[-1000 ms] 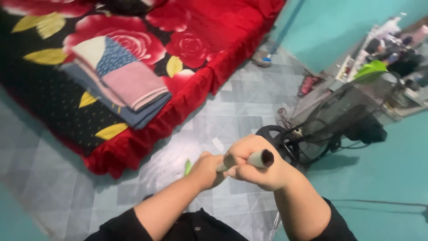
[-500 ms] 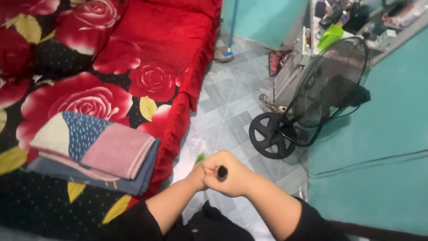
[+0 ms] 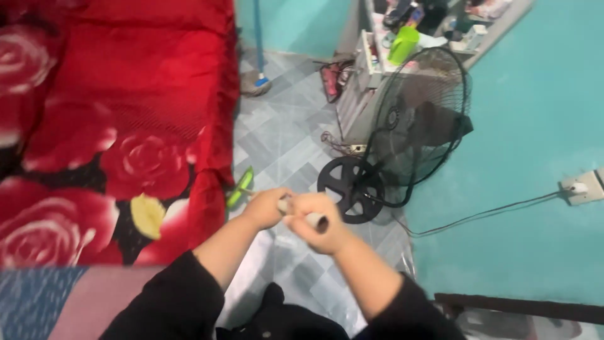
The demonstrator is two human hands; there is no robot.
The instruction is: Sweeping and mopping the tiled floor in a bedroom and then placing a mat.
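Note:
Both my hands grip a pale grey pole (image 3: 313, 220) with a dark open end. My left hand (image 3: 267, 208) is lower on the pole, my right hand (image 3: 319, 223) sits at the top near the end. The pole runs down to a green head (image 3: 240, 187) on the grey tiled floor (image 3: 283, 145), right beside the red frilled edge of the bed (image 3: 214, 113). Black sleeves cover both my forearms.
A black pedestal fan (image 3: 409, 119) stands on the floor to the right, its round base (image 3: 350, 189) close to my hands. A turquoise wall (image 3: 535, 157) carries a cable and socket (image 3: 577, 187). A cluttered shelf with a green cup (image 3: 402, 44) is at the back. Folded cloths (image 3: 56, 302) lie on the bed.
The view has swung right and forward: the bed and folded cloths slid to the left, the fan moved nearer the centre. My hands keep hold of the pole, whose green head now shows by the bed edge.

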